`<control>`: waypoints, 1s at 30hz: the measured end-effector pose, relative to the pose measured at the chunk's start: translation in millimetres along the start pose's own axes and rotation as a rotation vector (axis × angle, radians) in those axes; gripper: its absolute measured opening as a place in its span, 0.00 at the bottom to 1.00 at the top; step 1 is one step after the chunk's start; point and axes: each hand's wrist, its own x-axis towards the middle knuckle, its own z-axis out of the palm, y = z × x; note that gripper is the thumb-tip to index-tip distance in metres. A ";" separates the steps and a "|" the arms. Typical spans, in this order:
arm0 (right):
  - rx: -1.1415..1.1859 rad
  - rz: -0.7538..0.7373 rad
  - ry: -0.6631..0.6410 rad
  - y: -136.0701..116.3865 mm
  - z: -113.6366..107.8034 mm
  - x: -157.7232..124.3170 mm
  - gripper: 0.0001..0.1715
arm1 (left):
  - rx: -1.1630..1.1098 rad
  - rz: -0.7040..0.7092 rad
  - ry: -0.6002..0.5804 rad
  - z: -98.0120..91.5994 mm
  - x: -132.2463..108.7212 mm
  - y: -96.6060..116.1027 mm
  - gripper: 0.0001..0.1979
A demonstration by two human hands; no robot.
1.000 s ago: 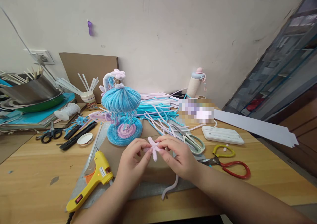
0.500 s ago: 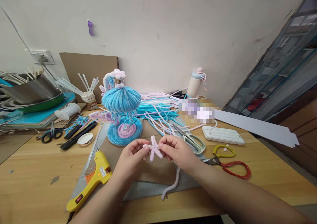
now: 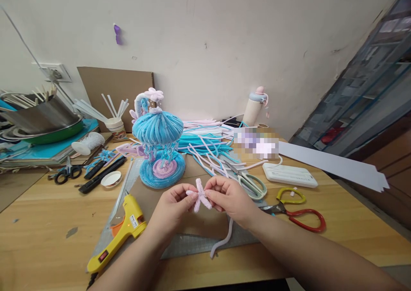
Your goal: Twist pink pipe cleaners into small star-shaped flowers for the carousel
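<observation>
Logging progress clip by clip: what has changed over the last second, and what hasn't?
The pink pipe-cleaner flower has been turned a little between the fingertips, and one arm now sticks up. The left hand and right hand still pinch it from either side. Nothing was taken up or let go. The glue gun, green scissors and blue model lie as before.

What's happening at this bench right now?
A person is shaping a small pink pipe-cleaner flower with both hands. The left hand and right hand pinch it from either side, above a cardboard sheet on the wooden table. A blue pipe-cleaner model stands just behind. A yellow glue gun lies to the left, green scissors and red scissors to the right.
</observation>
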 end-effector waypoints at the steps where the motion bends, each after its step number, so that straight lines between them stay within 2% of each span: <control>1: 0.001 0.000 -0.007 0.3 0.0 -0.1 0.12 | 0.002 0.001 0.000 0.2 -0.2 0.1 0.14; 7: 0.002 -0.002 -0.018 1.2 -0.8 0.0 0.11 | -0.001 0.013 -0.014 0.7 -0.9 0.7 0.14; 18: 0.152 0.042 -0.054 -6.2 -1.5 -0.7 0.10 | 0.028 0.076 -0.063 2.0 -3.0 6.7 0.13; 21: 0.061 -0.096 -0.047 -7.9 -2.2 -3.5 0.08 | 0.001 0.101 -0.058 -0.1 -2.5 5.7 0.12; 25: -0.227 -0.325 -0.028 -6.4 -5.1 -6.7 0.05 | -0.044 0.106 -0.066 -4.2 -1.1 3.4 0.11; 30: -0.447 -0.450 0.020 -1.1 -7.8 -7.7 0.09 | -0.052 0.124 -0.071 -5.6 -0.9 4.0 0.12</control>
